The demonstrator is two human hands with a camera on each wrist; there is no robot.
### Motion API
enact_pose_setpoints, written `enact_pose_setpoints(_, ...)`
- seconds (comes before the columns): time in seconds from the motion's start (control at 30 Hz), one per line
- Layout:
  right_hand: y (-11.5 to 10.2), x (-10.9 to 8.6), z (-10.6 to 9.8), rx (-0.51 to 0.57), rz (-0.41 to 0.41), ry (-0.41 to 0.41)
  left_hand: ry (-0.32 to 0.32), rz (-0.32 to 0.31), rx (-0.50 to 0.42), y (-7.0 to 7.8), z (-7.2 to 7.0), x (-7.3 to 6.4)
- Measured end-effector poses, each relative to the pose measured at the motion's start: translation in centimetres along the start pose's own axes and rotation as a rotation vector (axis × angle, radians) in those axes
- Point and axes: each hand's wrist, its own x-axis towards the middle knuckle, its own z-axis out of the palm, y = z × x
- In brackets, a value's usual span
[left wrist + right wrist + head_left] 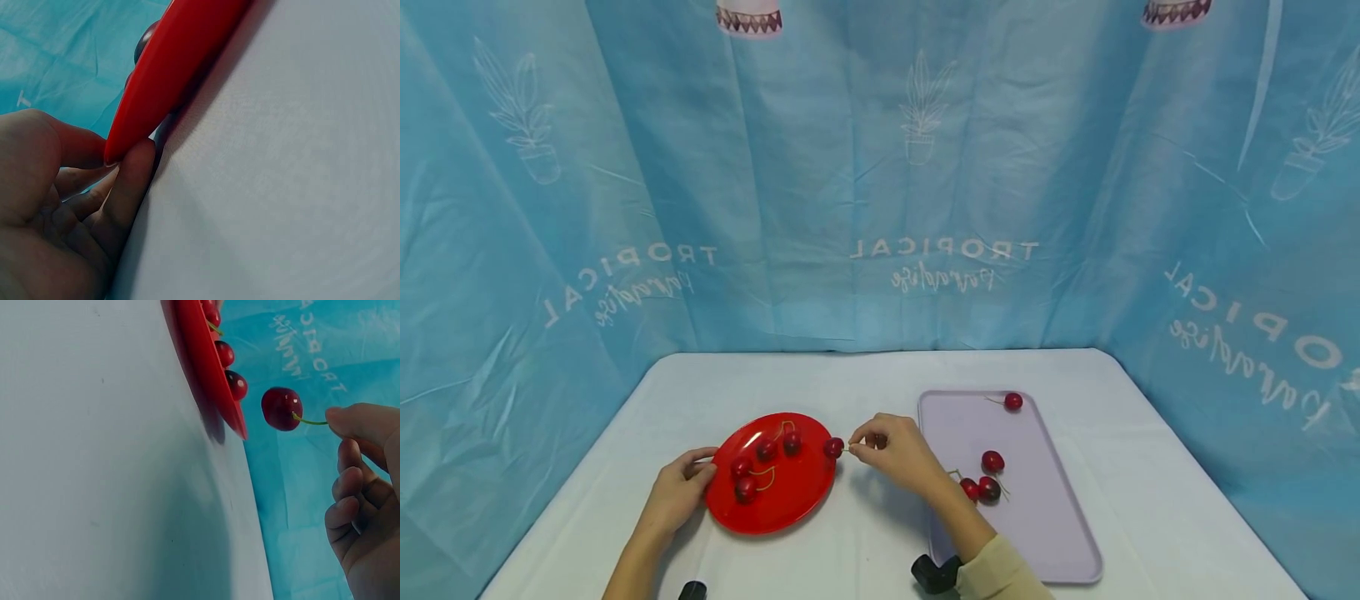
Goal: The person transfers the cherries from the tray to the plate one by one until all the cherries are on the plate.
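By the right hand (895,452), a cherry (834,448) is pinched at its stem (312,422), thumb against finger, presumably so that the fruit itself is left untouched; it is held at the right rim of the red plate (799,485), apart from it. The opposite rim is gripped by the left hand (676,493), probably for steadiness. The right forearm (961,518) is slanted across the left edge of the lilac tray (1037,533).

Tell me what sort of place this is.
Likely a makeshift filming booth: blue printed fabric hangs around three sides of a white-topped table, where a red plate and a lilac tray hold cherries.
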Motion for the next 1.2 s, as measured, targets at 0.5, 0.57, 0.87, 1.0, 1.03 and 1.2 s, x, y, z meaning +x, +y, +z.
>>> enact_pose_setpoints(0.5,-0.4,0.0,0.9,0.034,0.054,-0.009,-0.016,0.030,-0.006,0.7,0.4,-0.1)
enact_pose_setpoints(0.57,-0.4,0.3,0.9,0.036,0.054,-0.001,-0.016,0.043,-0.009,0.8,0.5,0.1)
enact_pose_setpoints(0.87,-0.9,1.0,2.9,0.050,0.033,-0.033,-0.015,0.014,0.016,-0.1,-0.4,0.0)
enact_pose_setpoints(1.0,-1.3,1.4,3.6,0.044,0.029,-0.046,-0.008,0.015,0.020,-0.1,-0.7,-0.1)
enact_pose_setpoints(1.03,-1.4,1.5,3.7,0.042,0.030,-0.045,-0.010,0.016,0.020,0.0,-0.7,-0.2)
enact_pose_setpoints(1.2,-1.7,1.5,3.7,0.036,0.030,-0.039,-0.016,0.015,0.009,0.3,-0.2,-0.2)
